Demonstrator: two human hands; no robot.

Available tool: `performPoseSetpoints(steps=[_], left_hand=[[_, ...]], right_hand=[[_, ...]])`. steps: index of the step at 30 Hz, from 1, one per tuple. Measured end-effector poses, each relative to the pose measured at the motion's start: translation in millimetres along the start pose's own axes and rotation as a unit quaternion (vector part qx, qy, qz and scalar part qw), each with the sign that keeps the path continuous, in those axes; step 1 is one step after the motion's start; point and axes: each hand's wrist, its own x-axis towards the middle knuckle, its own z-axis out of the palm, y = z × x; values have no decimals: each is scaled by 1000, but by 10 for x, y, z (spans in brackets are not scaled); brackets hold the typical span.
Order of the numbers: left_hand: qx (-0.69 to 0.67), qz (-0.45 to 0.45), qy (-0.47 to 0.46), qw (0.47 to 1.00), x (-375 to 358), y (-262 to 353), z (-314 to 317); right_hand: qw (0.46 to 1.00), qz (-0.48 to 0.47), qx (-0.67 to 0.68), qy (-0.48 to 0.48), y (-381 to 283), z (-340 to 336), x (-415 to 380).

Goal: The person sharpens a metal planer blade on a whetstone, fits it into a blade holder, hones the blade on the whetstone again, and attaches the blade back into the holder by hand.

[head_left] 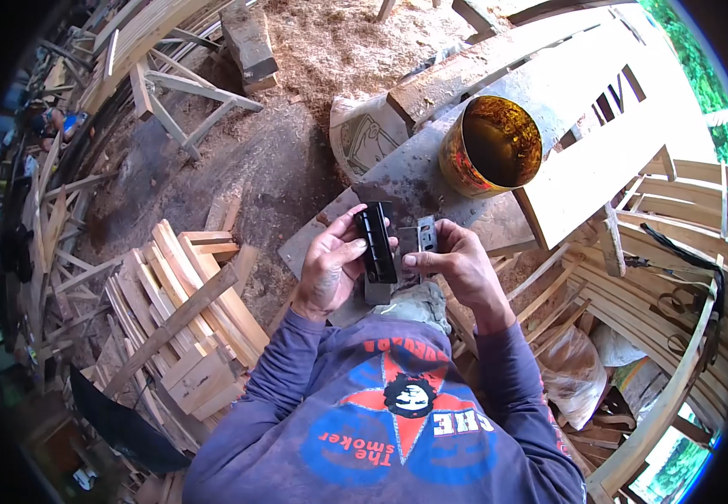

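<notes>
My left hand [330, 262] is closed around a long black ribbed part [375, 244], its thumb lying on the near face. Level with it, my right hand [460, 262] pinches a small silver metal plate with slots [426, 235] between thumb and fingers. A narrow gap separates the two pieces. Just under the black part, a grey flat-sided piece [378, 294] shows at its lower end; what it belongs to is hidden. Both hands are in front of my chest, over the near edge of a worn grey board [343, 206].
A large rusty tin can [473, 172] with a dark inside stands on the board ahead. Stacked wood strips [158, 294] lie at left, and more timber [607, 298] at right beside a plastic bag [574, 370]. Sawdust [330, 50] covers the ground beyond.
</notes>
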Motion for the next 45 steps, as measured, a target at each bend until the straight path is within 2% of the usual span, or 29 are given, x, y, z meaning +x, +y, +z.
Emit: performPoseSetpoints(steps=[3, 8, 12, 14, 17, 21, 23, 26, 30, 32, 34, 36, 38, 40, 42, 45], left_hand=[[-53, -13, 8, 998, -11, -52, 10], [38, 39, 53, 997, -17, -104, 33], [88, 49, 54, 993, -41, -72, 53], [158, 64, 70, 983, -56, -41, 102], [175, 62, 77, 980, -57, -29, 115], [205, 62, 90, 973, -63, -35, 98], [328, 66, 70, 940, -91, -15, 50], [390, 104, 92, 910, -104, -82, 55], [357, 122, 84, 922, -54, -194, 111], [298, 118, 94, 943, -36, -220, 160], [310, 123, 79, 939, -9, -259, 152], [366, 141, 92, 915, -8, -276, 170], [403, 146, 82, 900, 4, -264, 113], [438, 152, 78, 883, 3, -259, 87], [390, 131, 79, 908, 9, -236, 97], [370, 93, 73, 921, 13, -251, -31]], right_hand=[[999, 18, -3, -39, 9, 19, 4], [999, 6, -23, -22, 1, 78, 7], [1000, -8, -15, 14, 3, 149, 30], [999, -10, -21, 22, 55, 175, 38], [999, -33, 3, 43, 177, 200, 56], [994, -55, -37, 86, 212, 268, 44], [992, -62, -51, 94, 251, 283, 59], [988, -78, -88, 103, 304, 280, 75], [984, -74, -109, 123, 327, 264, 58], [981, -68, -131, 124, 336, 202, 58], [981, -69, -154, 99, 312, 154, 77], [978, -68, -162, 115, 257, 192, 31], [958, -101, -227, 141, 220, 252, -7], [959, -94, -224, 149, 316, 244, 32], [984, -87, -95, 123, 468, 196, 122], [993, -48, -32, 100, 445, 165, 125]])
